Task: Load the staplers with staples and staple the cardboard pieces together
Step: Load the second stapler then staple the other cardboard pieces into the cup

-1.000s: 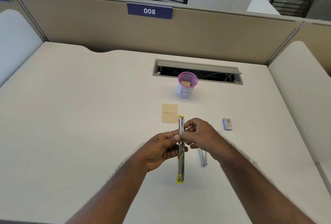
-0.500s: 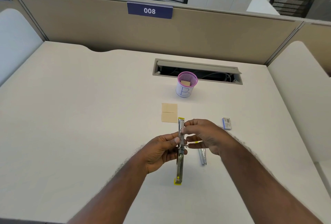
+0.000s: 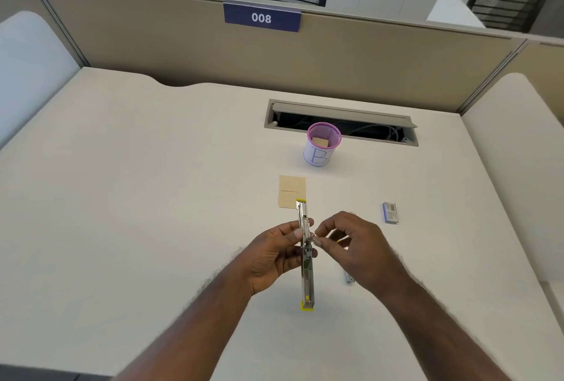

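Note:
A yellow-tipped metal stapler (image 3: 306,277), swung fully open into one long strip, is held above the desk by my left hand (image 3: 276,254), whose fingers curl round its hinge. My right hand (image 3: 354,243) is just right of the hinge, thumb and forefinger pinching something small and shiny at the stapler's channel; I cannot tell what it is. Two tan cardboard pieces (image 3: 291,191) lie overlapped on the desk beyond the stapler's far tip. A small blue staple box (image 3: 390,212) lies to the right.
A pink mesh cup (image 3: 323,144) marked "B" holds another cardboard piece, in front of an open cable slot (image 3: 341,123). A second metal part (image 3: 349,278) peeks out under my right wrist. A beige partition (image 3: 183,45) closes off the desk's far side.
My right hand slid down from the stapler's upper arm toward the hinge and shifted slightly right. The stapler's near end dropped a little lower. My left hand kept its hold.

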The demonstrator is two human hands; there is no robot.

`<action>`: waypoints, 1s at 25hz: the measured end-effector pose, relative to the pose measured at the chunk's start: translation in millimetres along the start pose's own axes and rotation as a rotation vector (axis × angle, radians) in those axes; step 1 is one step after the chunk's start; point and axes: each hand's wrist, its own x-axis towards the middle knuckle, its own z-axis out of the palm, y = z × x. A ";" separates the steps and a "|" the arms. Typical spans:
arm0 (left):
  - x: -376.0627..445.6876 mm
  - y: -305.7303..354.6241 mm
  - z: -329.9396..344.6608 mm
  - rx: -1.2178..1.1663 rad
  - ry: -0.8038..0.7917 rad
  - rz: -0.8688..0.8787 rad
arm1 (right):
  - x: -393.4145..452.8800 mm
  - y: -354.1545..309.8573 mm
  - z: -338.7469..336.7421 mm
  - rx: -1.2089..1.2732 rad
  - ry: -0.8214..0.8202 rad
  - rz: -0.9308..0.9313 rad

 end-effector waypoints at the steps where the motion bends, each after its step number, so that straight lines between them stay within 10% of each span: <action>1: 0.2 -0.3 0.7 0.010 0.001 -0.005 | -0.4 -0.6 0.0 -0.085 0.024 -0.033; 11: 1.3 1.7 0.1 0.018 -0.005 -0.003 | -0.6 -12.2 7.9 -0.417 0.190 -0.229; 25: 2.2 12.1 3.2 -0.025 -0.003 0.035 | 7.4 -8.1 11.8 -0.267 0.137 0.111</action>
